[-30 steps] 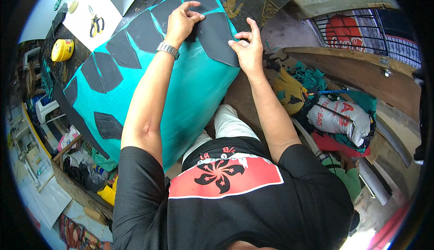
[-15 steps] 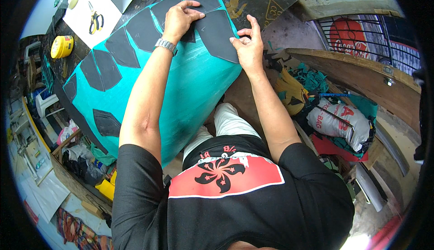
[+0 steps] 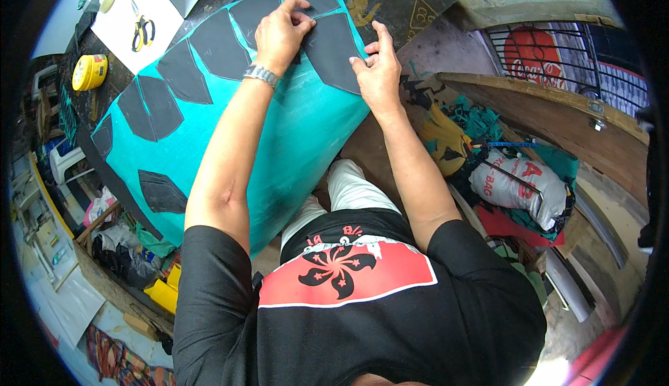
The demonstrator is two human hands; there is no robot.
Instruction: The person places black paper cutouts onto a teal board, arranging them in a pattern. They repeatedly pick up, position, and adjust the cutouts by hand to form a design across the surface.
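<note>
A teal sheet (image 3: pixel 293 128) spreads over the table and hangs down toward me, with several black cut pieces lying on it. My left hand (image 3: pixel 282 34) is closed, thumb and fingers pinched at the upper left corner of one black piece (image 3: pixel 333 55) near the sheet's right edge. Beside that piece's right edge is my right hand (image 3: pixel 378 72), thumb close to the edge and fingers apart. Whether its thumb presses on the piece I cannot tell. More black pieces (image 3: pixel 219 44) sit in a row to the left, and a lone one (image 3: pixel 162 191) rests lower on the sheet.
Yellow-handled scissors (image 3: pixel 143 32) lie on white paper (image 3: pixel 115 27) at the far left, near a yellow tub (image 3: pixel 90 72) and a clear jar (image 3: pixel 104 0). To my right are a wooden board (image 3: pixel 543 100), teal scraps (image 3: pixel 481 121) and a stuffed white sack (image 3: pixel 519 182).
The whole view has shifted slightly, so sheet and table sit a little further left. My left fingers have drawn closer together at the piece's corner. My right hand stays beside its edge.
</note>
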